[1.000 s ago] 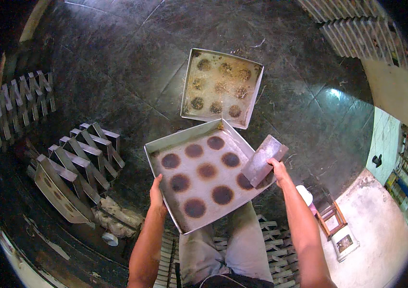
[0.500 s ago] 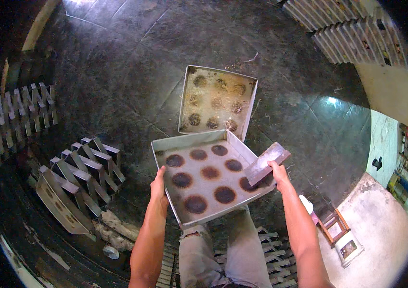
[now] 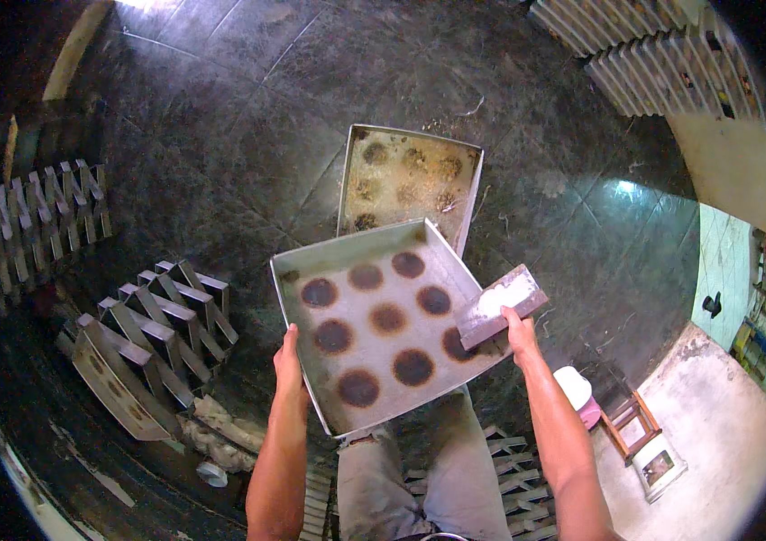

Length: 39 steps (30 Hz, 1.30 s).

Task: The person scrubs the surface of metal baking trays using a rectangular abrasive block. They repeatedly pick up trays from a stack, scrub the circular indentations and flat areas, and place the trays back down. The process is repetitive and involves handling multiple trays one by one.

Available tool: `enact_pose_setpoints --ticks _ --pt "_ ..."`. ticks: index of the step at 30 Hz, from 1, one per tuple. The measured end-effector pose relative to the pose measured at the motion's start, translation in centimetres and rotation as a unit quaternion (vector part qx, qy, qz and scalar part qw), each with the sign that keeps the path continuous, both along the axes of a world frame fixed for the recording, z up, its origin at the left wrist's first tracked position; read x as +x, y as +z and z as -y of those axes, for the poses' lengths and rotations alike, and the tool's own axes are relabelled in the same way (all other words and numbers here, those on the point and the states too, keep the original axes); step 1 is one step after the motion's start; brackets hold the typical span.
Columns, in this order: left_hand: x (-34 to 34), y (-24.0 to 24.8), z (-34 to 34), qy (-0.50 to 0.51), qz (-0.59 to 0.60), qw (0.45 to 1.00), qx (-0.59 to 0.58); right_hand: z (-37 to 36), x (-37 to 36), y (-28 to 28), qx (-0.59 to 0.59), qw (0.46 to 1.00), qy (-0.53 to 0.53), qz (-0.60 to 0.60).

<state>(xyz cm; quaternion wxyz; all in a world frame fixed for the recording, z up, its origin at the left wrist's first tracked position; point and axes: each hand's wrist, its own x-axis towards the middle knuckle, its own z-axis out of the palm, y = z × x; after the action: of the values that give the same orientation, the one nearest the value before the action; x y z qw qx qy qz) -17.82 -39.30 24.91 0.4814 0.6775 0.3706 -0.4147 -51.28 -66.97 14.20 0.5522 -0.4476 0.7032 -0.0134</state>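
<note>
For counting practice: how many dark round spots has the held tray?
9 spots, three rows of three across the tray; the metal plate partly hides one near the right hand.

- I can read no words or numbers on the square grey metal tray with round dark spots (image 3: 385, 344) that I hold.
- Nor on the flat, rectangular grey metal piece (image 3: 487, 317).

Tray (image 3: 372, 350) central, stacked pans (image 3: 137, 320) left; room rightward
</note>
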Motion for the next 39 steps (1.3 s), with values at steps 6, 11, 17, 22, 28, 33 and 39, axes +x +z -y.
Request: enact_pose_setpoints --ticks 6,11,17,22,28,33,39 --pt "1.2 0.3 1.4 -0.06 -0.103 0.989 0.083 1.2 0.1 0.1 0.021 0.987 0.112 -0.113" --pt "-4.4 -1.2 -6.8 -0.155 -0.132 0.973 0.106 -2.8 -1.0 4.5 -0.122 0.984 0.129 -0.028" --pt "-4.5 1.5 -7.4 -0.397 -0.023 0.898 0.188 -1.4 -1.2 5.3 0.164 0.984 0.019 0.073" --pt "-3.9 -1.2 -8.9 -0.412 0.008 0.895 0.171 -0.8 -0.2 3.3 0.129 0.985 0.058 0.103" --pt "3.8 -4.0 -3.8 -0.439 0.009 0.885 0.157 6.2 9.3 3.9 0.106 0.986 0.126 0.037" --pt "4.9 -1.8 -1.0 -0.568 -0.221 0.776 0.162 6.5 6.8 3.3 0.194 0.974 0.114 -0.024" --pt "-2.2 -0.9 -6.6 -0.429 0.049 0.893 0.128 0.0 2.1 10.6 0.023 0.991 0.093 0.098"
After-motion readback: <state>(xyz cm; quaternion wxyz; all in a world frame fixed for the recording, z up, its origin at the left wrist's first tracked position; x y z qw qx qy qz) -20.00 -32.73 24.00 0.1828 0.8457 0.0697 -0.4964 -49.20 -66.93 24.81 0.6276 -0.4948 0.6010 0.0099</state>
